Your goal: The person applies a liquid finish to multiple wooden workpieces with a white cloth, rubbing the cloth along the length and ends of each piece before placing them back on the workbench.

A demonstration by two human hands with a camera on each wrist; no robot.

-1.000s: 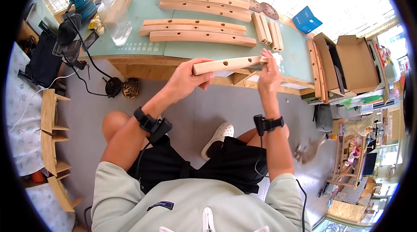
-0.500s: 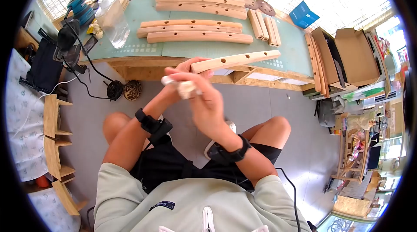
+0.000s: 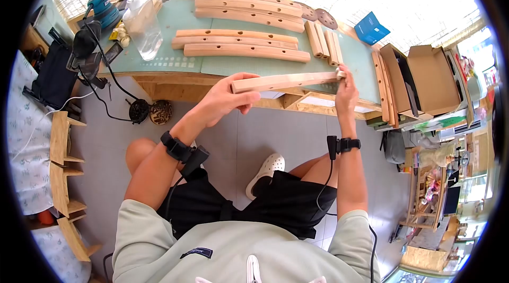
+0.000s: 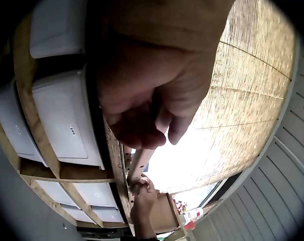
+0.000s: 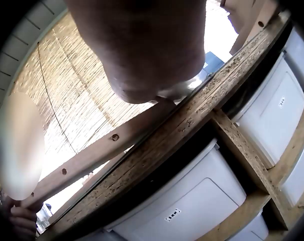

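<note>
A pale wooden bar is held roughly level in front of the bench edge. The left hand grips its left end, thumb on the near side. At the bar's right end the right hand pinches a small whitish piece against the wood. In the left wrist view, the bar runs from the left hand to the right hand. Holes show along the bar in the right wrist view, where the right hand hides its near end.
Drilled wooden bars and short blocks lie on the green bench mat. A sander and a clear bottle stand at left. An open cardboard box is at right, white drawers under the bench.
The right hand moved from the bar's right end to near the left hand, then back out to the right end. The bar has turned, its hole-bearing face less visible now.
</note>
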